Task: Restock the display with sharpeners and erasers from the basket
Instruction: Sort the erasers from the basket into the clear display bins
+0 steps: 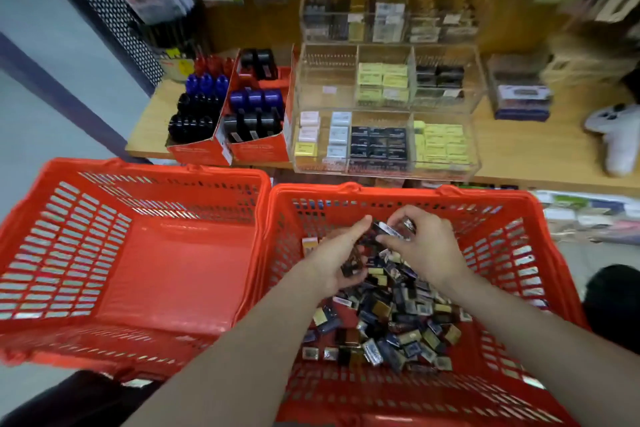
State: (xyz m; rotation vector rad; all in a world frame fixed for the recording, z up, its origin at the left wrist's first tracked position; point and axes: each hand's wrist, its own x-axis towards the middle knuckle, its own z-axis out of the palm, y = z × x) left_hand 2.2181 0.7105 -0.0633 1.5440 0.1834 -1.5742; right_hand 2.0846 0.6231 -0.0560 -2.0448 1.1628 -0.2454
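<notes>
While both hands work inside the right basket (pixel 519 218), left hand (pixel 337 253) cups small packets (pixel 388 315); right hand (pixel 422 246) fingers pinch one; acrylic display (pixel 384 107) beyond, second basket (pixel 104 253) left.

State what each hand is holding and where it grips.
Left hand cups several small dark packets in its palm. Right hand pinches one packet by its edges, over the right basket.
</notes>
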